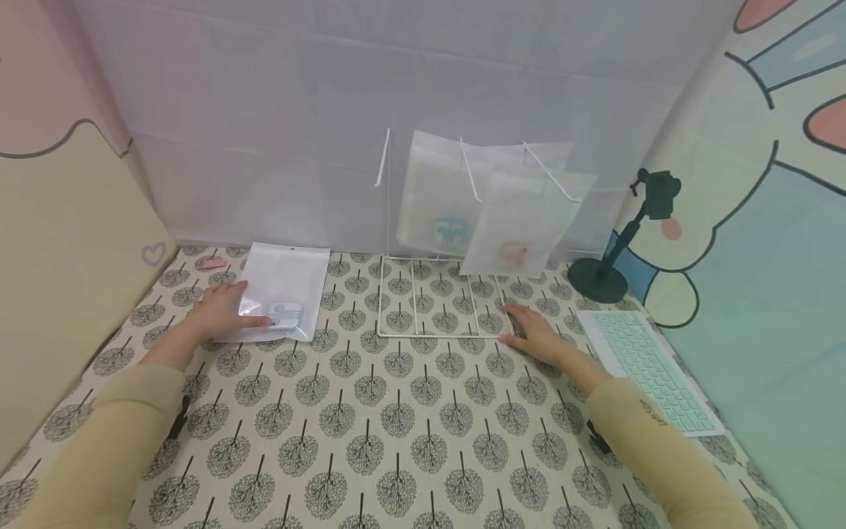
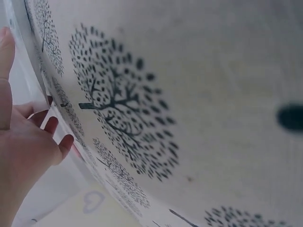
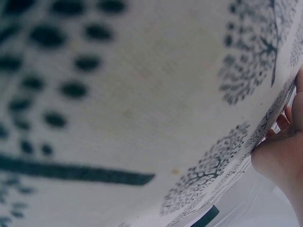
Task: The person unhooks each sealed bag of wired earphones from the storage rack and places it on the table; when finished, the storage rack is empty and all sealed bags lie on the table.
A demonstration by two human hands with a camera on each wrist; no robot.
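My left hand (image 1: pixel 221 312) is at the left edge of a white zip bag (image 1: pixel 284 268) lying on the table. The thumb lies over the bag's lower front, and in the left wrist view the fingers (image 2: pixel 35 111) meet its edge, holding it between them. Through the bag shows a flat, squarish white case (image 1: pixel 286 316) with a pale blue-green pattern. My right hand (image 1: pixel 538 339) rests on the cloth at the right front corner of a white wire rack (image 1: pixel 436 336). Its thumb and fingers are loosely spread beside the wire. In the right wrist view, most of that hand is cut off.
Frosted bags (image 1: pixel 436 184) hang from the rack's prongs, one showing something teal, another something orange. Right of the rack stand a black holder on a round base (image 1: pixel 598 281) and a mint-green keyboard (image 1: pixel 651 371). A small pink block (image 1: pixel 214 263) lies at the back left.
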